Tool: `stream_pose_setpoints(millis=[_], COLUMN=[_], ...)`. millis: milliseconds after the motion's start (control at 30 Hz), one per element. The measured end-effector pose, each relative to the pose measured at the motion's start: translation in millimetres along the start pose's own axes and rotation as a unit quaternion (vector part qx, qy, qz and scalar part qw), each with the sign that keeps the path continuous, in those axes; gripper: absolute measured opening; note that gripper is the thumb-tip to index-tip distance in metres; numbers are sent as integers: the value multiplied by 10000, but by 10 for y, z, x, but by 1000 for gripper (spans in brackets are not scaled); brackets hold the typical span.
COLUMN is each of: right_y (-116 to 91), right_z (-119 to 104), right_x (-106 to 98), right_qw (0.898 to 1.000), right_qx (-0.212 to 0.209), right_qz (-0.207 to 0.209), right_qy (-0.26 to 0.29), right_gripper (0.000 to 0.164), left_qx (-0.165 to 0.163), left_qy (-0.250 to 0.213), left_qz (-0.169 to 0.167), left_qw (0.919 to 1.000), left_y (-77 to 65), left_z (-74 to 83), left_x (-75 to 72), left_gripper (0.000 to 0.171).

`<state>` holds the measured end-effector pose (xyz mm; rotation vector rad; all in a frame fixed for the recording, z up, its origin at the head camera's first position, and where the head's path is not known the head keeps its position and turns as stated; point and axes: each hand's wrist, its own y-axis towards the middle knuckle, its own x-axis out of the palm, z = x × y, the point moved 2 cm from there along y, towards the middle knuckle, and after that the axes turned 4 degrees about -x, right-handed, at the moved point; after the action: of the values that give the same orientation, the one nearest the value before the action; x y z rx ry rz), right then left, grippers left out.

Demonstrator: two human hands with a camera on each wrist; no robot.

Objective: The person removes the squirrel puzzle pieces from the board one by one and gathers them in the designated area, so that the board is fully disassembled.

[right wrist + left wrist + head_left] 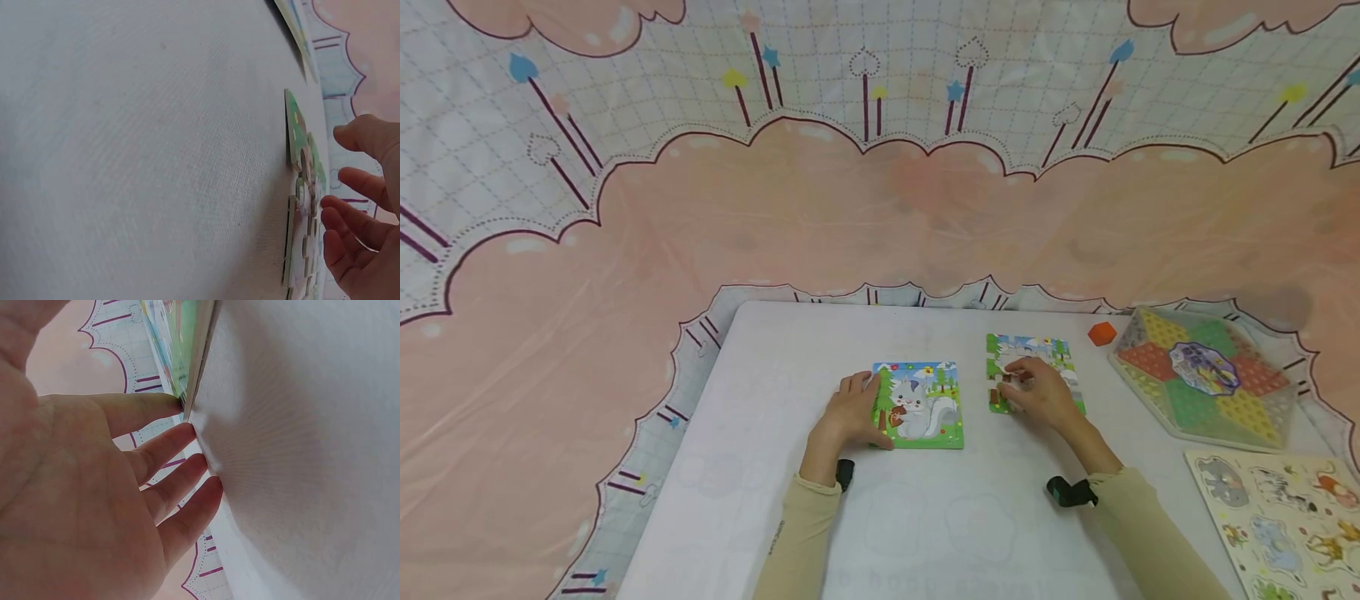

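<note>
A square squirrel picture board (925,404) lies on the white table in the head view. My left hand (846,412) is at its left side, fingers spread and fairly straight. In the left wrist view, the index fingertip (172,404) touches or nearly touches the board's edge (199,356). To the right lie loosely fitted jigsaw pieces (1000,344) with a similar scene. Over their lower left part is my right hand (1041,396), hiding some of them. The right wrist view shows its thumb and fingers apart and loosely bent beside the pieces (300,212), with nothing seen between them.
An orange-red block (1102,334) sits near the table's back edge. Beside it lies a hexagonal patterned box (1157,408). A board of animal pictures (1247,508) is at the right front. A patterned cloth (850,208) spreads behind the white table (760,400).
</note>
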<state>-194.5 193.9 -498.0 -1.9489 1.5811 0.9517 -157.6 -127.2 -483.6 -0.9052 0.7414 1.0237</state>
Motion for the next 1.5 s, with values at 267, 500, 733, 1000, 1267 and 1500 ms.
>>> stream_pose_setpoints(millis=[267, 500, 733, 1000, 1267, 1500], right_y=[24, 69, 127, 150, 168, 138], right_z=[11, 26, 55, 69, 80, 38], right_x=[28, 37, 30, 7, 2, -42], right_qw=[9997, 9992, 9986, 9982, 9978, 9987], right_qx=[229, 80, 98, 226, 342, 148], right_qz=[-70, 86, 123, 101, 36, 39], right_qy=[-57, -373, -501, -547, -573, -495], right_gripper=[31, 25, 25, 26, 26, 31], left_qx=[11, -19, -6, 23, -13, -24], left_qy=[54, 63, 64, 28, 48, 34], left_qz=[-14, 0, 9, 58, 60, 72], left_qw=[10000, 10000, 10000, 10000, 10000, 10000], left_y=[-11, -8, 1, -8, -11, -10], left_z=[14, 11, 2, 9, 12, 6], left_x=[-4, 19, 32, 31, 12, 9], left_gripper=[114, 114, 114, 114, 113, 113])
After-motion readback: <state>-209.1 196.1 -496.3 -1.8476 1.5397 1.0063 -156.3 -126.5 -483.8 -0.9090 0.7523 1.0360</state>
